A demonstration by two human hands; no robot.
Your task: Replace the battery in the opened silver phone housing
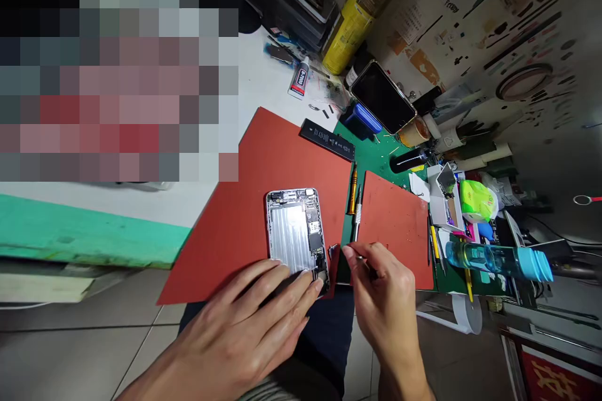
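Observation:
An opened phone body lies on a red mat, its metal shell and circuit board showing. My left hand rests over the phone's lower end, fingers stretched out and lying on it. Just right of the phone, my right hand is closed in a pinch around something small that I cannot make out. A tiny part lies near its fingertips. Beyond that hand are a silver screwdriver and a gold screwdriver. A black battery lies at the mat's upper edge.
A second red mat is at the right, with small specks on it. Farther right are a blue bottle and a white organizer box. A dark-screened phone, glue tube and yellow can stand behind.

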